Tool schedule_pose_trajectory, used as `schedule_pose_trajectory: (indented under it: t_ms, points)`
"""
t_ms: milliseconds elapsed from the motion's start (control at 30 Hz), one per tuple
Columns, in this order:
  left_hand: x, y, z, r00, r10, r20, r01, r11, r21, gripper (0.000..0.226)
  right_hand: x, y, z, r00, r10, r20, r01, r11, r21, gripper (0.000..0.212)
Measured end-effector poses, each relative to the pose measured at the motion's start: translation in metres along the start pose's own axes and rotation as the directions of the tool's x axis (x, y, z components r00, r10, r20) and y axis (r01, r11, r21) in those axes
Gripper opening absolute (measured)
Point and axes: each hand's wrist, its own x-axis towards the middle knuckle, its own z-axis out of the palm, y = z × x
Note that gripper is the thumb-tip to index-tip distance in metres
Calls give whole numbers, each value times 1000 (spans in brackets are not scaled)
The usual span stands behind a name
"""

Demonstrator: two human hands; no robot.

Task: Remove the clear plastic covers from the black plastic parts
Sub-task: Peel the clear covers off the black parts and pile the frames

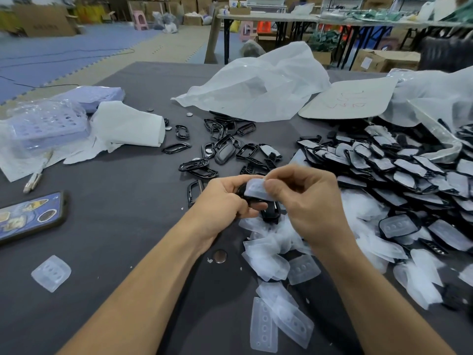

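The left hand (pixel 225 198) gripped the black part (pixel 270 213) while the right hand (pixel 302 198) pinched its clear cover (pixel 254 188), best peeled slowly.

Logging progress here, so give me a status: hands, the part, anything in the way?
Left hand grips black part. Right hand pinches its clear cover, partly lifted off. Nothing blocking; shed covers piled beneath.
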Motion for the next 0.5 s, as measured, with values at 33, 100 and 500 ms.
schedule_pose_trajectory:
  t_ms: [33, 100, 500]
  points:
    - [-1, 1, 0, 1000, 9, 21, -9, 1000, 23, 74, -1, 2, 1, 1000, -14, 24, 16, 997, -80, 23]
    - [-4, 3, 0, 997, 28, 65, -32, 997, 63, 78, -2, 5, 2, 999, -26, 39, 32, 983, -179, 21]
    - [-8, 4, 0, 984, 61, 165, -69, 997, 44, 80, -4, 10, 9, 987, -159, -1, 145, 902, -407, 14]
